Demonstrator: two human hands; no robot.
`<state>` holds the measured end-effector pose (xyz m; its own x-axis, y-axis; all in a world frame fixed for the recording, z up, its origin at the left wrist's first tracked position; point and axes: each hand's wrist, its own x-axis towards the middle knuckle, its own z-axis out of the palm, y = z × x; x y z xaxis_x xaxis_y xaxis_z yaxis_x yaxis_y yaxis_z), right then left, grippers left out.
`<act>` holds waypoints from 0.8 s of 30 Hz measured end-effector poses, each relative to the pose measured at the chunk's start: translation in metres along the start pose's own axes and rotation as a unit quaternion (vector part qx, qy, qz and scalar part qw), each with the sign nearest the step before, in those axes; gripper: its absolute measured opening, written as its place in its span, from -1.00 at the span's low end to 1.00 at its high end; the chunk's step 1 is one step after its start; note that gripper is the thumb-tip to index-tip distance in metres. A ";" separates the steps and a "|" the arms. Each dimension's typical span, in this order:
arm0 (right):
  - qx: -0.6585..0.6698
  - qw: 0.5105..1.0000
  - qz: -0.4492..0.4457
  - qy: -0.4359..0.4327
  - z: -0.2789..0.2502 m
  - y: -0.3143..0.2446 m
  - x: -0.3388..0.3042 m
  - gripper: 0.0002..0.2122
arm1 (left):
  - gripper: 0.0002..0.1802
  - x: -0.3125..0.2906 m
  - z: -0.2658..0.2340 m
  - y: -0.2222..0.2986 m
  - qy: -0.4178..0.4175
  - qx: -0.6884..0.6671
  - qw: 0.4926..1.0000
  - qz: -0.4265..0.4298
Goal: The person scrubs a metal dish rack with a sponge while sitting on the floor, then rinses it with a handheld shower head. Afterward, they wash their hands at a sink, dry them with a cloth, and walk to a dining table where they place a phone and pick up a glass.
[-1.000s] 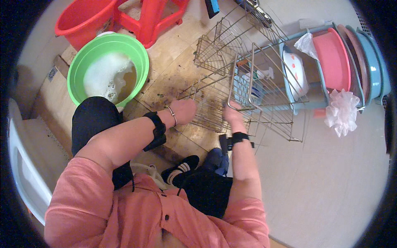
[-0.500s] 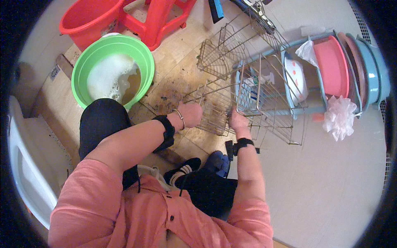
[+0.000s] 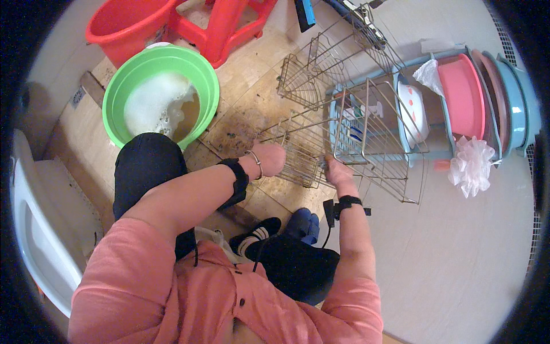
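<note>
A brown-tinged metal wire rack (image 3: 306,135), with several tiers and side baskets, leans over the tiled floor in front of me. My left hand (image 3: 269,159) is closed on the rack's near left edge; the wire inside the fingers is hidden. At the rack's near side, my right hand (image 3: 339,172) is closed, fingers pointing at the lower wires. A small greyish bit shows by its fingertips, too unclear to name. To the left stands a green basin (image 3: 212,109) holding brownish water with white suds (image 3: 152,103).
Behind the basin are a red bucket (image 3: 126,34) and a red plastic stool (image 3: 220,34). A blue shelf (image 3: 378,153) on the right carries a pink basin (image 3: 463,94), a white spotted basin (image 3: 413,114) and blue basins (image 3: 518,109). A white mesh puff (image 3: 472,166) hangs there. Dark dirt marks the floor tiles.
My right hand and forearm have shifted slightly to the right along the rack. The left hand keeps its place on the rack, and the whole view has moved a little.
</note>
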<state>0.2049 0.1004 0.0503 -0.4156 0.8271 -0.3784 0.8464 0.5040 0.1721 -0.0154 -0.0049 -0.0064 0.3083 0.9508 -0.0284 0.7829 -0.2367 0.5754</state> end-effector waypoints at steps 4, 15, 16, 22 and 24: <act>-0.020 0.995 -0.097 -0.009 0.007 -0.045 0.020 -0.63 | -0.76 0.002 0.003 0.002 0.013 -0.025 0.999 -0.033; 0.019 0.999 -0.035 0.036 0.014 -0.004 0.012 -0.63 | -0.77 0.003 -0.002 0.002 -0.007 -0.008 1.000 -0.025; 0.052 0.998 -0.021 0.036 0.018 -0.015 0.017 -0.63 | -0.78 0.005 -0.003 0.004 -0.052 -0.024 0.997 -0.049; -0.029 0.998 -0.034 0.046 0.023 -0.027 0.014 -0.63 | -0.80 0.000 -0.003 0.003 0.002 -0.003 1.000 -0.031; -0.055 0.996 0.002 0.073 0.024 -0.006 0.007 -0.64 | -0.80 0.002 0.000 -0.001 0.003 0.005 1.000 -0.004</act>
<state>0.2044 0.0970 0.0250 -0.4621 0.8528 -0.2431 0.8100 0.5175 0.2757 -0.0154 -0.0028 -0.0075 0.2982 0.9541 -0.0282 0.7910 -0.2305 0.5668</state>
